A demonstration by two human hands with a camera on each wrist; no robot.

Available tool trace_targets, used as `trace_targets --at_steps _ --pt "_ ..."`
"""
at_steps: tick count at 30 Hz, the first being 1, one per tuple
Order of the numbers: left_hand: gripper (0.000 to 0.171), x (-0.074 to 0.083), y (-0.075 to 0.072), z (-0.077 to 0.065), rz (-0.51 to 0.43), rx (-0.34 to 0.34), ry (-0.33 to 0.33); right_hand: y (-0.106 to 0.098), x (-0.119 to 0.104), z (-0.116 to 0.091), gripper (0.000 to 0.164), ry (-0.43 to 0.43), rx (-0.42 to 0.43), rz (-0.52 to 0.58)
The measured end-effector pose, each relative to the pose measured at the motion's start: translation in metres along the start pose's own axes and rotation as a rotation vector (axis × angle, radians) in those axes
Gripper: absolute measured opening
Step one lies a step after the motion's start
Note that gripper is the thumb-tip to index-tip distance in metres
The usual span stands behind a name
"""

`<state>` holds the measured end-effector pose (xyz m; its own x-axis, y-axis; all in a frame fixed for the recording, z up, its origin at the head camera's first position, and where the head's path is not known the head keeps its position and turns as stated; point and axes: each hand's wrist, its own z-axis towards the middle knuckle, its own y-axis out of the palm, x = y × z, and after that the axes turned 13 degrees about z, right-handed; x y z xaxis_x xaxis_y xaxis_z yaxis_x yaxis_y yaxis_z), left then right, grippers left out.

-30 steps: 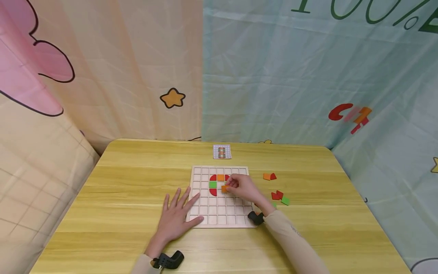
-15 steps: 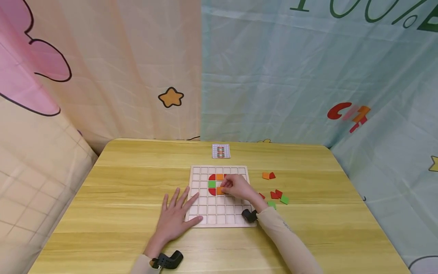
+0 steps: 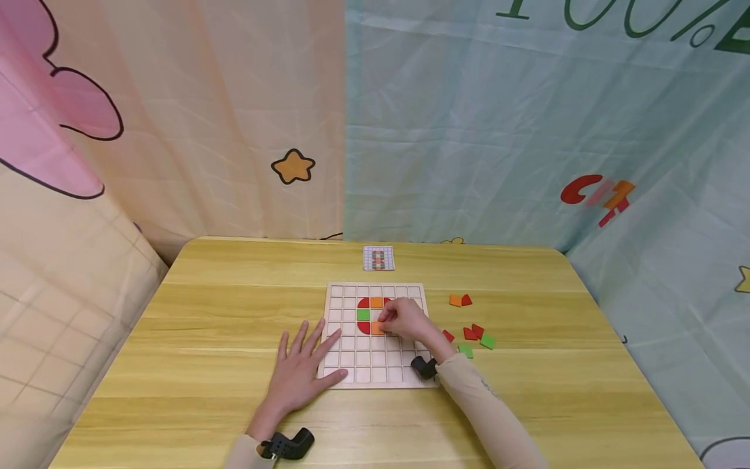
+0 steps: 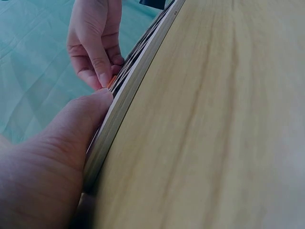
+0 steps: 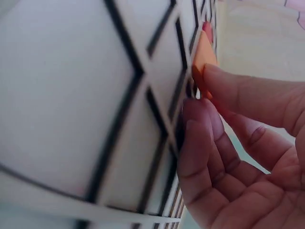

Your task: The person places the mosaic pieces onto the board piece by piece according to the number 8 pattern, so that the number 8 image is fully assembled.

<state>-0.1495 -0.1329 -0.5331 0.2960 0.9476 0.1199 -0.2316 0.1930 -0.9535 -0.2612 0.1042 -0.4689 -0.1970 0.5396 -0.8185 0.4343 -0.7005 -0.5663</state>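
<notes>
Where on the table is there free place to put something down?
Bare tabletop lies left of the left hand and right of the loose tiles. It is crowded on the board around the right hand, and by those tiles.

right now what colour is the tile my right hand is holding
Orange; the tile shows best in the right wrist view.

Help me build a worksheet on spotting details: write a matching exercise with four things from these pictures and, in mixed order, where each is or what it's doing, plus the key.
Things
1. Left hand
2. Right hand
3. Patterned card
4. Green tile on the board

Places and states
A. Lies between two red pieces
B. Pinches an orange tile
C. Lies beyond the far edge of the board
D. Fingers spread, at the board's left edge

Pairs: 1-D, 2-B, 3-C, 4-A
</notes>
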Motion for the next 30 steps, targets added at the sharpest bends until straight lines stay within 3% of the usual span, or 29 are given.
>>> trace_targets --at_steps 6,12,18,24,30 --pt "0.074 0.0 0.001 0.0 -0.002 0.012 0.003 0.004 -0.003 -0.001 0.012 -0.006 0.009 -0.052" --pt "0.075 -0.001 0.002 0.0 0.011 -0.018 -0.003 0.004 -0.004 -0.007 0.004 -0.018 -0.026 -0.125" --pt "0.075 -0.001 0.002 0.0 0.006 -0.028 -0.004 -0.011 0.004 -0.023 0.015 -0.114 -0.071 -0.089" --pt "0.076 -0.001 0.001 0.0 0.005 -0.039 -0.001 -0.04 0.017 -0.047 0.014 -0.104 0.043 -0.004" --pt "0.076 -0.001 0.001 0.0 0.001 -0.042 -0.002 -0.07 0.038 -0.068 0.014 -0.137 0.161 0.007"
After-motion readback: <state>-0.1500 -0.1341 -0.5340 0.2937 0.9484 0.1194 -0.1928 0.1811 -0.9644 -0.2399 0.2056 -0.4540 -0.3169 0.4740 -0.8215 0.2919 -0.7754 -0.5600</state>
